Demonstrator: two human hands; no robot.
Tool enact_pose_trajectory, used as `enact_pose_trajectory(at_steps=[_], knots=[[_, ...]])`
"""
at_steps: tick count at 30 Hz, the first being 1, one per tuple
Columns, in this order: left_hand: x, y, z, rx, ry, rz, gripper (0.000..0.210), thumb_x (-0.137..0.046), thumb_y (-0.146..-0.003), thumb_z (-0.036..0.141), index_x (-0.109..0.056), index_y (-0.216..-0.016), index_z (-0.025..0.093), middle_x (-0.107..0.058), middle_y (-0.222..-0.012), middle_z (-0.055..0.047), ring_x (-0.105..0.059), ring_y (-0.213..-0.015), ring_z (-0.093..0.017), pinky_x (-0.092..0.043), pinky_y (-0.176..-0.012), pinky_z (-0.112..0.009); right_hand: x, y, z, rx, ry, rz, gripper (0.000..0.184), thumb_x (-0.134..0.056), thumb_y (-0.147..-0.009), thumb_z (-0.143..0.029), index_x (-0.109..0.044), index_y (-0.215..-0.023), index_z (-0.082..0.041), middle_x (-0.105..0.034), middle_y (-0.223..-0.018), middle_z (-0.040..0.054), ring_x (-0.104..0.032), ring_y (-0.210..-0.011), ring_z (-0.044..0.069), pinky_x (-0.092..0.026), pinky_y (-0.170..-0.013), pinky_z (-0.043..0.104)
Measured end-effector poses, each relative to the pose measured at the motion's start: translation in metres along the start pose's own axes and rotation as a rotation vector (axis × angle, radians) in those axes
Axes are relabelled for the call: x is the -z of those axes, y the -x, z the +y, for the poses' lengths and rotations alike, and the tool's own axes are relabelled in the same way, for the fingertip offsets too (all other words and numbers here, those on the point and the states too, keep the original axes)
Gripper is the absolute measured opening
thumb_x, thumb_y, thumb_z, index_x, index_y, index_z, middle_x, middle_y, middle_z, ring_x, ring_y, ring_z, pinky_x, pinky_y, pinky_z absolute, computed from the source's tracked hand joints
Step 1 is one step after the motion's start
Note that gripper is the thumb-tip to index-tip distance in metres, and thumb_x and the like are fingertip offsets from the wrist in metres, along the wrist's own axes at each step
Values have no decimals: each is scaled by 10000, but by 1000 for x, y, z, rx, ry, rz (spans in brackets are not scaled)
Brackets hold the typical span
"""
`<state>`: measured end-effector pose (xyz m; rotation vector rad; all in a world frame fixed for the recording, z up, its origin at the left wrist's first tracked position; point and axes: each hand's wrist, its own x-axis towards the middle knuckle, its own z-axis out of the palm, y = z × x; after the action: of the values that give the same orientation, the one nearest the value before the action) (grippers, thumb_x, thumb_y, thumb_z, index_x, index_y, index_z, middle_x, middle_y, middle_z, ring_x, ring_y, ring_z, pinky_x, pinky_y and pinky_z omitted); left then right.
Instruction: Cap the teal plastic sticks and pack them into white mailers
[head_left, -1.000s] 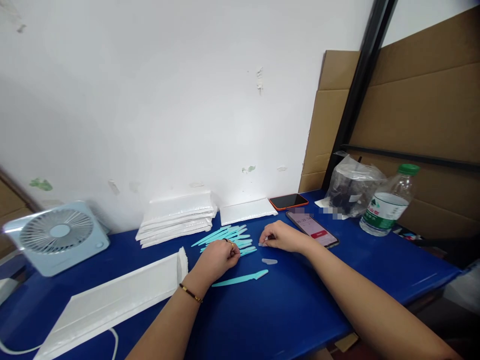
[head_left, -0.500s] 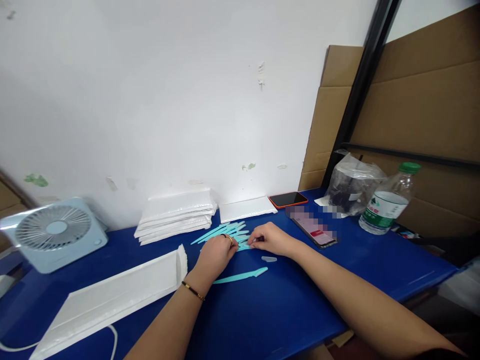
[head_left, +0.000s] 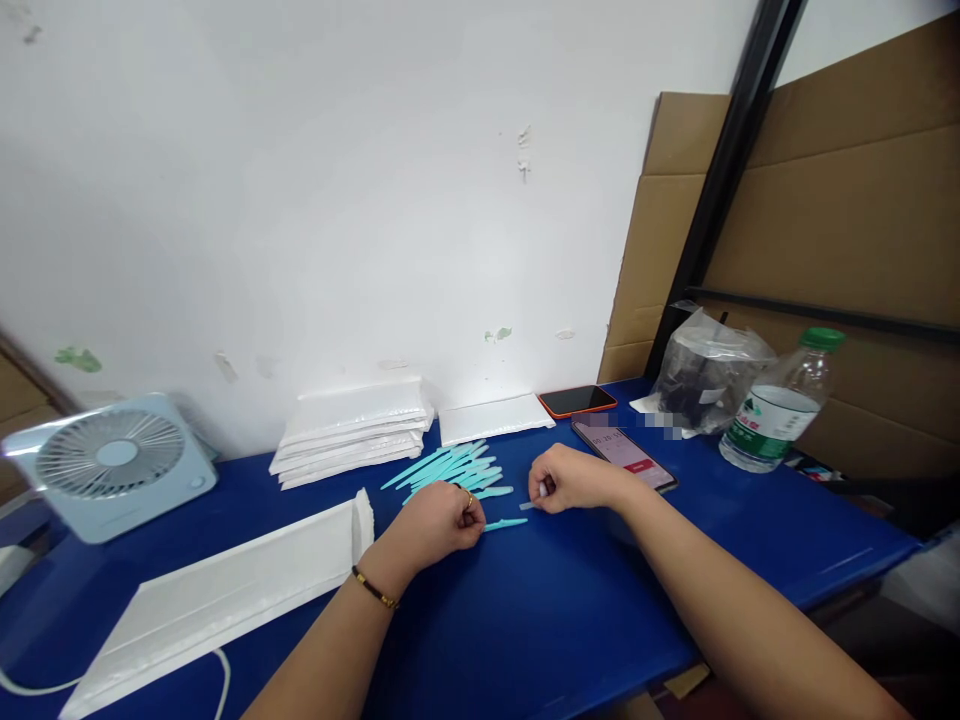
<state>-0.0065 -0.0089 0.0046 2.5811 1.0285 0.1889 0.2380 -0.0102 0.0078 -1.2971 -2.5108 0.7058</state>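
My left hand (head_left: 442,525) is closed on a teal eyebrow razor (head_left: 508,524), whose narrow end sticks out to the right past the fingertips. The rest of that razor is hidden by the hand. To its right, my right hand (head_left: 559,480) has its fingers curled and pinched around a small clear blade cap (head_left: 526,507). Cap and razor are apart, a short gap between them. Just beyond my left hand, several more teal eyebrow razors (head_left: 450,466) lie fanned in a loose pile on the blue table (head_left: 540,610).
White padded mailers (head_left: 349,430) are stacked by the wall, another mailer (head_left: 480,418) beside them. A long one (head_left: 247,590) lies at left near a fan (head_left: 112,465). Two phones (head_left: 577,401), a bagged cup (head_left: 705,370) and a water bottle (head_left: 780,400) stand to the right.
My left hand has left the pile and taken up the loose razor from the table. My right hand has moved right and picked up the clear cap.
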Motion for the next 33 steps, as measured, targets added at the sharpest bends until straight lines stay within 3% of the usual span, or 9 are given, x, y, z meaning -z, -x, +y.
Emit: enact_pose_trajectory(at_steps=[8, 11, 14, 19, 26, 30, 33], knots=[[1, 1, 1, 45, -5, 14, 184, -468, -724, 233, -647, -692, 202, -632, -642, 8, -522, -566, -104, -340, -528, -191, 0, -5, 10, -68, 72, 136, 184, -636, -680, -296, -694, -810, -180, -661, -693, 17, -567, -600, 122, -362, -522, 192], [1, 0, 1, 41, 1, 9, 188, -465, -725, 237, -647, -695, 198, -634, -646, 7, -522, -568, -104, -343, -536, -190, -3, -9, 11, -11, 133, 156, 144, -625, -690, -262, -703, -779, -179, -662, -730, 28, -567, -617, 121, -374, -557, 196], [2, 0, 1, 46, 13, 3, 191, -464, -727, 237, -647, -701, 192, -633, -645, 5, -521, -568, -103, -339, -534, -189, -2, -7, 9, 52, 162, 131, 122, -591, -689, -197, -707, -714, -167, -658, -726, 30, -558, -606, 112, -380, -572, 196], [2, 1, 1, 40, 3, 5, 183, -465, -726, 227, -644, -702, 197, -629, -632, 12, -518, -554, -100, -330, -526, -191, 3, 2, 2, 84, 15, -17, 172, -558, -678, -175, -710, -757, -161, -666, -715, 14, -566, -594, 105, -389, -548, 181], [0, 0, 3, 18, -49, 15, 166, -470, -728, 207, -629, -683, 194, -629, -638, 13, -523, -568, -101, -329, -540, -194, -8, -6, -8, 151, -4, -7, 202, -532, -710, -167, -711, -802, -176, -659, -741, 10, -555, -608, 97, -375, -556, 185], [-5, -4, 4, 1, -77, 46, 207, -439, -772, 216, -631, -699, 196, -653, -744, -12, -566, -684, -130, -367, -626, -213, -12, -10, -10, 165, 26, 35, 178, -536, -730, -176, -702, -794, -174, -636, -740, 16, -535, -592, 96, -366, -547, 193], [-7, -6, -7, 87, -112, 174, 270, -478, -775, 386, -627, -929, 222, -640, -990, -41, -559, -922, -191, -389, -793, -269, -12, -11, -9, 134, 21, 69, 156, -546, -750, -203, -692, -798, -177, -625, -745, 16, -533, -602, 100, -369, -546, 196]])
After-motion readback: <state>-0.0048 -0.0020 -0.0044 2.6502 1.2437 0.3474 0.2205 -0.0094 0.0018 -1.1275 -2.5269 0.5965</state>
